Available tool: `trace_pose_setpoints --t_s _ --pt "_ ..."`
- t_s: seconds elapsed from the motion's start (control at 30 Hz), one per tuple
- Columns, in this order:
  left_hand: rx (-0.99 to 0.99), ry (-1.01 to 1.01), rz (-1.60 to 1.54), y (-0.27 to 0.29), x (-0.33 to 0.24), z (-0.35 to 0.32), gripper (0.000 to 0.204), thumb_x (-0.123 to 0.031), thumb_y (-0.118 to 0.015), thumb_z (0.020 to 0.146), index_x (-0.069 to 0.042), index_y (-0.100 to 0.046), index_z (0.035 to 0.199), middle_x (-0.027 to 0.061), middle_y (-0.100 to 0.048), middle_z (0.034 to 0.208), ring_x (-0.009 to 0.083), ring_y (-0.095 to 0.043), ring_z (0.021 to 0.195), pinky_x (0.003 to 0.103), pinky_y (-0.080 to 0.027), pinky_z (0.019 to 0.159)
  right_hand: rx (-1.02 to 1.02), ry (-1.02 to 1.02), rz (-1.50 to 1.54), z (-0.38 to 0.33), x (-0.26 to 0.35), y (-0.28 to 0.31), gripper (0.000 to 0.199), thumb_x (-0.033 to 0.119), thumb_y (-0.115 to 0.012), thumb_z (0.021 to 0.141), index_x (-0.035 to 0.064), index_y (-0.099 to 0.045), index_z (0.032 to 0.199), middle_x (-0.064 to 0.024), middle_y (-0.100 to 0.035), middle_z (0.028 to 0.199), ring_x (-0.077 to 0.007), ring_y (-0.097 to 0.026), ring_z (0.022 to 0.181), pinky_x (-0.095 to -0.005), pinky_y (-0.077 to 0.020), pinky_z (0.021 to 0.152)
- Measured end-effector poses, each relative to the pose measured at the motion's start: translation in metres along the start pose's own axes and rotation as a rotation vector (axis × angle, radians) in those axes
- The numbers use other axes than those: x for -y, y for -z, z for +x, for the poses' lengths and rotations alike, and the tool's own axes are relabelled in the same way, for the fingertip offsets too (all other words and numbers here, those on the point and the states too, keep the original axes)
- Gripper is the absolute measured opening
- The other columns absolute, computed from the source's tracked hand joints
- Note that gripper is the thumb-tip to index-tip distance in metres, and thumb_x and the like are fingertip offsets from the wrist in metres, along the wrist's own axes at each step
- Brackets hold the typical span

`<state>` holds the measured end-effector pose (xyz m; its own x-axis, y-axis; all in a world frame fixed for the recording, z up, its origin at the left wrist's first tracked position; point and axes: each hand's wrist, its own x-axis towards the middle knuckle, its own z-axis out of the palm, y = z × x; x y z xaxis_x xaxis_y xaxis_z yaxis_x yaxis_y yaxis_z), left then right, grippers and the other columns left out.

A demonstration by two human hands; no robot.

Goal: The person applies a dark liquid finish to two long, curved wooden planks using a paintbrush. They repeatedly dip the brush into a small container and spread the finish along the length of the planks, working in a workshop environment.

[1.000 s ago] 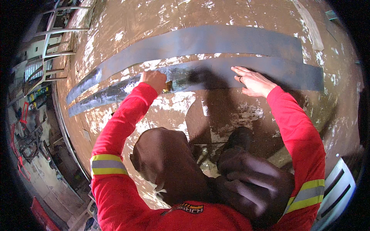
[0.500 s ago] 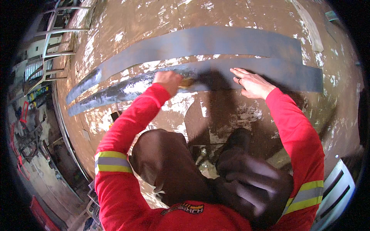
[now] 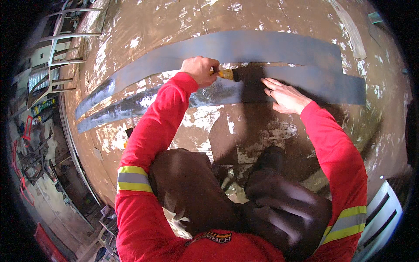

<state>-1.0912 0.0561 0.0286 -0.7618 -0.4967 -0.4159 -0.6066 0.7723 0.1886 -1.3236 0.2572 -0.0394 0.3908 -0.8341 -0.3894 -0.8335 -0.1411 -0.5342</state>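
Note:
Two long, curved grey strips lie side by side across the brown, white-blotched surface. My left hand (image 3: 199,70) is closed around the handle of a paintbrush (image 3: 226,74) with a yellow grip and dark bristles. Its bristles point right, at the upper edge of the near strip (image 3: 323,83). The left part of that strip looks dark and glossy, while its right part is dull grey. Fingers stretched out, my right hand (image 3: 286,96) rests on the near strip's lower edge, right of the brush, with a ring on one finger. Beyond them runs the far strip (image 3: 270,46), shiny at its left tip.
A pale metal frame (image 3: 53,52) stands at the upper left. On the lower right is a light slotted panel (image 3: 382,218). A narrow pale strip (image 3: 349,30) lies at the upper right. Red parts (image 3: 46,242) and clutter fill the lower left. My knees are close below the strips.
My left hand with the paintbrush has moved up and slightly right, from the near strip's lower edge to its upper edge. My right hand has stayed in place.

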Motion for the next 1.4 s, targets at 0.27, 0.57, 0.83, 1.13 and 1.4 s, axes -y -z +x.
trace_pose_setpoints --t_s 0.27,0.57,0.83,1.13,1.4 --pt "0.291 0.268 0.547 -0.003 0.095 -0.053 0.014 -0.018 -0.059 0.075 -0.019 -0.069 0.086 0.0087 -0.068 0.077 0.0308 -0.067 0.076 0.045 -0.053 0.063 0.002 0.003 0.026 -0.001 0.0 0.001 0.055 0.006 -0.063 0.072 -0.0084 -0.05 0.123 -0.0145 -0.021 0.151 -0.0264 -0.022 0.139 -0.0343 -0.0309 0.111" --pt "0.166 0.081 0.333 -0.002 0.023 -0.012 0.015 -0.018 -0.062 0.073 -0.018 -0.069 0.086 0.0087 -0.068 0.081 0.0283 -0.067 0.079 0.042 -0.053 0.065 0.077 -0.046 0.019 0.001 0.008 0.009 0.054 0.005 -0.061 0.069 -0.0108 -0.051 0.12 -0.0145 -0.02 0.151 -0.028 -0.021 0.139 -0.0361 -0.0316 0.11" --pt "0.042 0.29 0.2 -0.019 0.089 -0.098 0.019 -0.018 -0.06 0.072 -0.014 -0.067 0.089 0.0119 -0.068 0.08 0.0311 -0.067 0.077 0.045 -0.052 0.066 0.079 -0.042 0.02 0.012 0.038 0.02 0.059 0.005 -0.06 0.066 -0.0101 -0.051 0.122 -0.0183 -0.019 0.151 -0.0315 -0.022 0.139 -0.0371 -0.0304 0.11" --pt "-0.226 0.85 0.092 0.049 0.2 -0.463 0.013 -0.022 -0.066 0.074 -0.015 -0.065 0.085 0.0096 -0.065 0.071 0.03 -0.065 0.07 0.041 -0.051 0.062 0.192 -0.112 -0.208 0.018 0.05 0.023 0.061 0.006 -0.063 0.064 -0.0107 -0.051 0.121 -0.018 -0.02 0.15 -0.0329 -0.025 0.137 -0.0379 -0.0326 0.108" --pt "-0.164 0.653 0.237 -0.059 0.277 -0.489 0.002 -0.013 -0.062 0.071 -0.014 -0.063 0.071 0.009 -0.06 0.062 0.0295 -0.063 0.062 0.042 -0.047 0.051 0.296 -0.309 -0.471 0.046 0.087 0.034 0.059 0.011 -0.066 0.069 -0.0018 -0.052 0.125 -0.0207 -0.033 0.143 -0.0345 -0.03 0.133 -0.0382 -0.0318 0.108"
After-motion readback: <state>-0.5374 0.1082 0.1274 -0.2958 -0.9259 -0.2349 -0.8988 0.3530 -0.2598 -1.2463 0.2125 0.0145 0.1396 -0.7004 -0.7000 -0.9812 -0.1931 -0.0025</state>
